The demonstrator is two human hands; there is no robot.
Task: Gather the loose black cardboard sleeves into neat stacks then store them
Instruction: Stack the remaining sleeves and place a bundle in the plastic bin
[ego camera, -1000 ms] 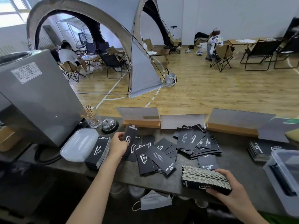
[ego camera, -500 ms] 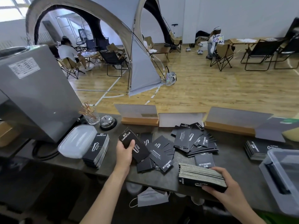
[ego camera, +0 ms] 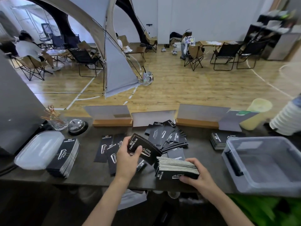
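1. Left hand (ego camera: pixel 128 158) pinches a sleeve (ego camera: pixel 146 150), thumb on its face. Right hand (ego camera: pixel 197 176) grips the stack (ego camera: pixel 176 167), stood on edge near the counter's (ego camera: pixel 91 178) front.
2. The sleeve lies just left of and beyond the stack. Its long axis slants far-left to near-right, the near end almost meeting the stack. Judgement: it needs squaring before it joins.
3. Loose sleeves (ego camera: pixel 169 137) lie fanned behind both hands.
4. Bin (ego camera: pixel 260 186) stands right of the stack, lidless, with no sleeves seen inside. The right hand is nearer it.
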